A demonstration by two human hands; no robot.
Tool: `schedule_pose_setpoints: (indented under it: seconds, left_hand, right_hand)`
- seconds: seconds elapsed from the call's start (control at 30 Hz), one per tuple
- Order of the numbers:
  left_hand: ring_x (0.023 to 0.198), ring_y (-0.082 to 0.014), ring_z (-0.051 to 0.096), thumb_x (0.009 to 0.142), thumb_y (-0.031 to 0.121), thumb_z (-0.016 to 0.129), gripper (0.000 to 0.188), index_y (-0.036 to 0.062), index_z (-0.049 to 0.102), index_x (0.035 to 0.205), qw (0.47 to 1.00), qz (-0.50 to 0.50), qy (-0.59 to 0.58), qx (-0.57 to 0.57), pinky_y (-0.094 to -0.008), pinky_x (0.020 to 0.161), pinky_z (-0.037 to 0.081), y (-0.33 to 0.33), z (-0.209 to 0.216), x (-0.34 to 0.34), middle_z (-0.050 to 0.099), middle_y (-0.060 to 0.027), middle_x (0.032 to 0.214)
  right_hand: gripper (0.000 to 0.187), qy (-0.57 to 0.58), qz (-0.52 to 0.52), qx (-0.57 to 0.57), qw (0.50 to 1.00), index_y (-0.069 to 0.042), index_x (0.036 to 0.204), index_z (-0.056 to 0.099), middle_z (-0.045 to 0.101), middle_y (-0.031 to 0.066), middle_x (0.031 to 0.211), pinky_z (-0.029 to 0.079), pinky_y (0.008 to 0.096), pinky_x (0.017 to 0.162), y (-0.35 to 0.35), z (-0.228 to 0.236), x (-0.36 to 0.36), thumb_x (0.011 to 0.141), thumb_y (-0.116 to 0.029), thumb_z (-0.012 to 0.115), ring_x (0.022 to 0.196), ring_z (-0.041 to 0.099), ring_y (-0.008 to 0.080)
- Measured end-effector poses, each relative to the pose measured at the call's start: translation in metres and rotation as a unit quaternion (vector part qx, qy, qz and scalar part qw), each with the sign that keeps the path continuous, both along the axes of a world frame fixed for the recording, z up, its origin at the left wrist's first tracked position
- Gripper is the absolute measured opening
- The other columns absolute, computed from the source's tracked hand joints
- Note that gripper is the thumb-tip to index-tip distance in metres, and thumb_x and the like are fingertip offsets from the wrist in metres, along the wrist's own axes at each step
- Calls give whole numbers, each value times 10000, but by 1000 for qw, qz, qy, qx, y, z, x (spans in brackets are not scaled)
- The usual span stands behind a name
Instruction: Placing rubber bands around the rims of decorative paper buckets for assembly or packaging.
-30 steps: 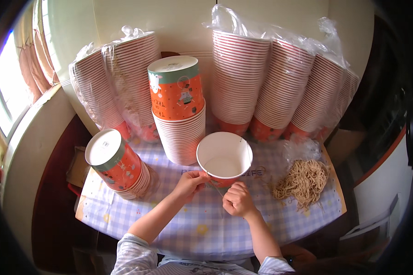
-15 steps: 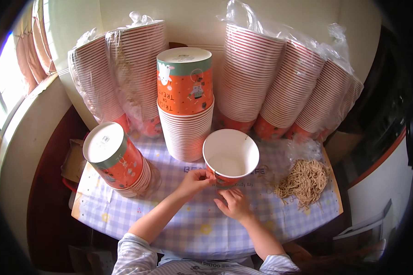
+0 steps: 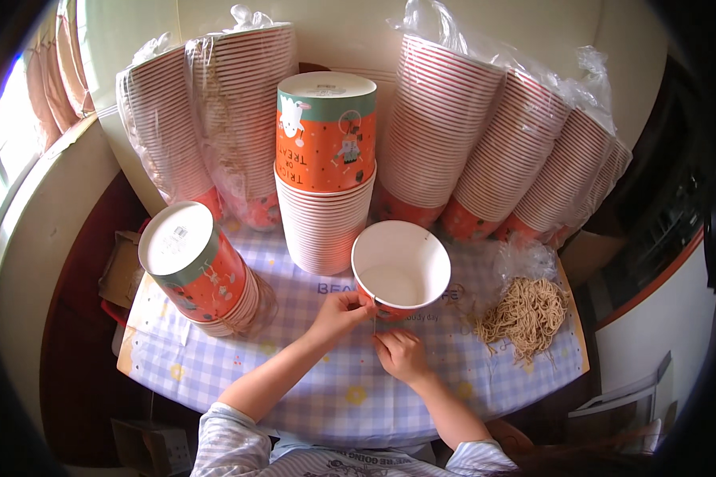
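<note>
An open paper bucket (image 3: 400, 258), white inside and orange outside, stands in front of me. My left hand (image 3: 342, 313) is closed at its near-left rim, thumb and fingertips pinching the wall where a thin string (image 3: 375, 322) comes out. Below the bucket, my right hand (image 3: 403, 354) is closed too, its fingertips pinching the lower part of that string and apart from the bucket. A short bit of string also shows at the far-right rim. The fingertips partly hide the near wall.
An upside-down bucket stack (image 3: 326, 143) rises behind; a shorter, tilted stack (image 3: 195, 266) stands left. Plastic-wrapped stacks (image 3: 437, 127) line the table's back. Tan strings (image 3: 527, 316) lie heaped at right beside clear plastic, on a checked tablecloth (image 3: 294, 381).
My right hand has drawn slightly down from the bucket, and its fingers have curled in. A stretch of string now shows between the hands. The left hand stays at the rim.
</note>
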State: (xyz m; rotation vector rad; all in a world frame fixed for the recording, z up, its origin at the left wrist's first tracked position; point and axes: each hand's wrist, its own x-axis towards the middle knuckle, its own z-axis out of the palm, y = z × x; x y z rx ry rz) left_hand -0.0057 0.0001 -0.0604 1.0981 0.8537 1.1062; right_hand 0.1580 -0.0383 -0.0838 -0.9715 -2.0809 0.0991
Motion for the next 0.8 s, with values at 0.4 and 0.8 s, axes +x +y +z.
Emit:
schedule_pose_setpoints:
  seconds: [0.4, 0.8]
  left_hand:
    - [608, -36, 486, 759, 101, 641, 77, 29, 620, 774, 994, 53, -31, -88, -184, 521, 340, -2, 17, -3, 601, 11, 707]
    - [531, -10, 386, 764, 157, 643, 98, 64, 616, 744, 992, 21, -35, -117, -186, 462, 261, 6, 14, -7, 570, 38, 670]
  right_hand:
    - [29, -24, 66, -8, 998, -86, 711, 572, 560, 53, 587, 440, 340, 523, -2, 12, 4, 690, -66, 579, 572, 574, 228]
    - [59, -57, 79, 6, 995, -88, 668, 553, 549, 45, 570, 420, 323, 497, -2, 20, 6, 699, -82, 603, 532, 551, 209]
